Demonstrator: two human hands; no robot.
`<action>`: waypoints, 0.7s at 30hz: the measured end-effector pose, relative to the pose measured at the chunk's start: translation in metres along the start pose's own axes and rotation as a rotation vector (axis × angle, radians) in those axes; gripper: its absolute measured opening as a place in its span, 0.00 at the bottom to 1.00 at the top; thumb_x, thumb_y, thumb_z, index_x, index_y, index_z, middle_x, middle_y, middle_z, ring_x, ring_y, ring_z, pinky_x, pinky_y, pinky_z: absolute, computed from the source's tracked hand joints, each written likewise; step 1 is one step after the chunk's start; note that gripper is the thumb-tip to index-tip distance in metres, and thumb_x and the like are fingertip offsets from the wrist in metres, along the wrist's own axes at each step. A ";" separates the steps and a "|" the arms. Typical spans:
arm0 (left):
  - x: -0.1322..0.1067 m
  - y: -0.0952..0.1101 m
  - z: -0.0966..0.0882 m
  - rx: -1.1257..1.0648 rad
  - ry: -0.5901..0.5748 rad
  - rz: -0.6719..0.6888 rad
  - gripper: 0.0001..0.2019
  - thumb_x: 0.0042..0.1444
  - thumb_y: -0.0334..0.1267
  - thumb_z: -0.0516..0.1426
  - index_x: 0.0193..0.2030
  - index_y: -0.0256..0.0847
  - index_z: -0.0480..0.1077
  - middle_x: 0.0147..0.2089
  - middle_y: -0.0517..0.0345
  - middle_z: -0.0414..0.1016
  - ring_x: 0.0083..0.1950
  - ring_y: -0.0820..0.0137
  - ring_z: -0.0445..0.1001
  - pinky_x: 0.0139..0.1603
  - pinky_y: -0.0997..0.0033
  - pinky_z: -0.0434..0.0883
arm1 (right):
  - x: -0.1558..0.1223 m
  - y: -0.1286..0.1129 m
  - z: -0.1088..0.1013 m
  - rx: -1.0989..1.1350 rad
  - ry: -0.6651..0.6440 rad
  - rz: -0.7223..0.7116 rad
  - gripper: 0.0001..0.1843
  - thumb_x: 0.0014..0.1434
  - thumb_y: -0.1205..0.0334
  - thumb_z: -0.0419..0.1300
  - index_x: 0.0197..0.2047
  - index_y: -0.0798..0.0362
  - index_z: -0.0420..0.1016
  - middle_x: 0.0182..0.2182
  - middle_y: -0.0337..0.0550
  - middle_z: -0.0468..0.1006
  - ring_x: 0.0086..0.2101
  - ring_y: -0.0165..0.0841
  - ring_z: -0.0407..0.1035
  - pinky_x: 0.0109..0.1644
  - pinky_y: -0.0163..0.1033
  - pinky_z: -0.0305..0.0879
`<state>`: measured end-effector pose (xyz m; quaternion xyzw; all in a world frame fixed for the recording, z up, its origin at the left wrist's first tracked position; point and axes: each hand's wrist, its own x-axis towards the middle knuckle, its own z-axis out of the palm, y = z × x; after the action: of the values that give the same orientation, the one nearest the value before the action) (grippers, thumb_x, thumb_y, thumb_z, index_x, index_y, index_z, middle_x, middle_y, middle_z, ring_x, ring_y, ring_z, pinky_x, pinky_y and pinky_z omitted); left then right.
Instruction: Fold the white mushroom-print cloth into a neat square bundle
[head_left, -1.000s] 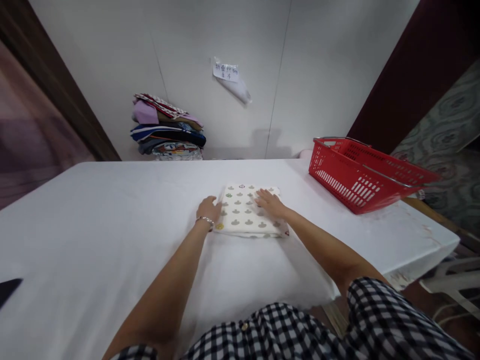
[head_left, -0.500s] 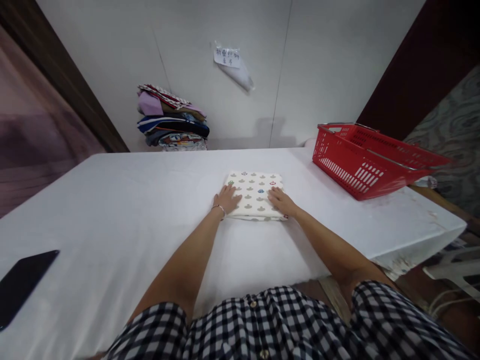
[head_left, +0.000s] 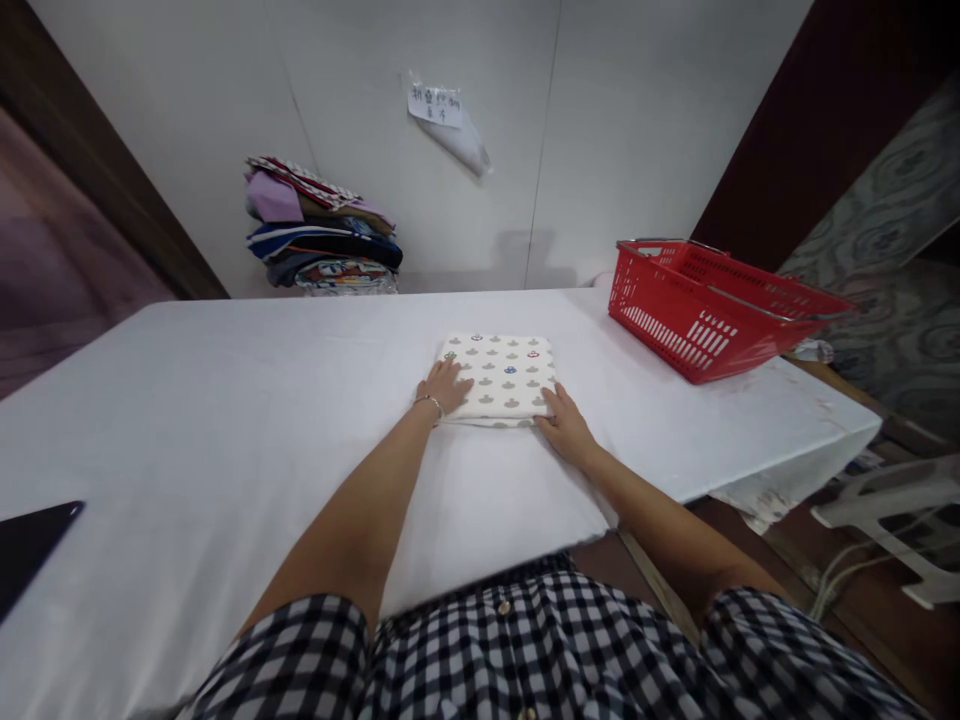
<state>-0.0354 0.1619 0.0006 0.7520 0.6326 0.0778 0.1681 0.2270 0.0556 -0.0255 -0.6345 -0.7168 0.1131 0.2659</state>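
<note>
A folded white cloth with small grey and coloured motifs (head_left: pixel 501 376) lies flat on the white table (head_left: pixel 225 400). My left hand (head_left: pixel 444 385) rests on the cloth's near left corner, fingers stretched out flat. My right hand (head_left: pixel 564 426) sits at the cloth's near right corner, fingers apart and touching its edge. Neither hand lifts anything.
A red plastic basket (head_left: pixel 709 305) stands at the table's right end. A stack of folded clothes (head_left: pixel 319 228) sits against the back wall on the left. A dark flat phone (head_left: pixel 30 545) lies near the left edge. A paper note (head_left: pixel 435 104) hangs on the wall.
My right hand has slid from the cloth's top down to its near right corner. My left hand moved from beside the cloth onto its near left corner. The view shifted.
</note>
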 end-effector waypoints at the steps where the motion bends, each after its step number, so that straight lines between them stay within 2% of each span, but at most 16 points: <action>1: 0.001 -0.001 0.001 -0.002 -0.001 0.001 0.31 0.58 0.54 0.43 0.67 0.47 0.47 0.72 0.59 0.35 0.71 0.60 0.33 0.65 0.52 0.48 | 0.001 -0.001 0.001 0.014 0.003 -0.008 0.32 0.58 0.54 0.53 0.64 0.52 0.55 0.66 0.50 0.47 0.64 0.42 0.44 0.63 0.50 0.50; 6: 0.005 -0.005 0.004 -0.003 0.007 0.008 0.31 0.58 0.55 0.42 0.67 0.47 0.48 0.72 0.59 0.35 0.71 0.62 0.34 0.65 0.53 0.48 | 0.003 0.000 -0.004 0.029 0.052 -0.050 0.30 0.60 0.55 0.50 0.65 0.49 0.54 0.66 0.47 0.48 0.63 0.41 0.46 0.61 0.50 0.53; 11: 0.004 -0.003 0.004 0.004 0.005 -0.006 0.31 0.58 0.56 0.42 0.67 0.47 0.48 0.72 0.59 0.35 0.71 0.61 0.33 0.65 0.53 0.48 | 0.000 -0.003 -0.014 -0.171 -0.006 -0.017 0.29 0.61 0.52 0.49 0.64 0.49 0.55 0.63 0.49 0.55 0.58 0.45 0.55 0.56 0.51 0.60; 15: 0.004 -0.003 0.005 0.012 0.017 0.006 0.32 0.58 0.56 0.41 0.67 0.47 0.48 0.72 0.59 0.36 0.71 0.61 0.34 0.65 0.53 0.48 | 0.000 -0.011 -0.014 -0.199 0.002 -0.062 0.27 0.63 0.54 0.46 0.64 0.49 0.53 0.64 0.49 0.52 0.58 0.44 0.55 0.55 0.49 0.61; 18: 0.004 -0.004 0.005 0.026 0.020 -0.001 0.32 0.58 0.56 0.42 0.67 0.46 0.48 0.72 0.59 0.36 0.71 0.62 0.34 0.66 0.56 0.47 | 0.004 -0.014 -0.011 -0.202 -0.007 -0.064 0.28 0.63 0.52 0.48 0.65 0.48 0.52 0.65 0.48 0.51 0.58 0.45 0.56 0.54 0.50 0.62; 21: 0.004 -0.004 0.003 0.036 0.023 0.001 0.31 0.58 0.56 0.41 0.67 0.46 0.48 0.72 0.58 0.36 0.71 0.62 0.35 0.65 0.55 0.48 | 0.008 -0.014 -0.011 -0.184 -0.015 -0.065 0.28 0.62 0.57 0.49 0.65 0.47 0.51 0.65 0.47 0.50 0.57 0.43 0.58 0.53 0.48 0.64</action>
<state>-0.0371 0.1654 -0.0044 0.7541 0.6355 0.0751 0.1474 0.2203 0.0590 -0.0071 -0.6317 -0.7464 0.0428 0.2048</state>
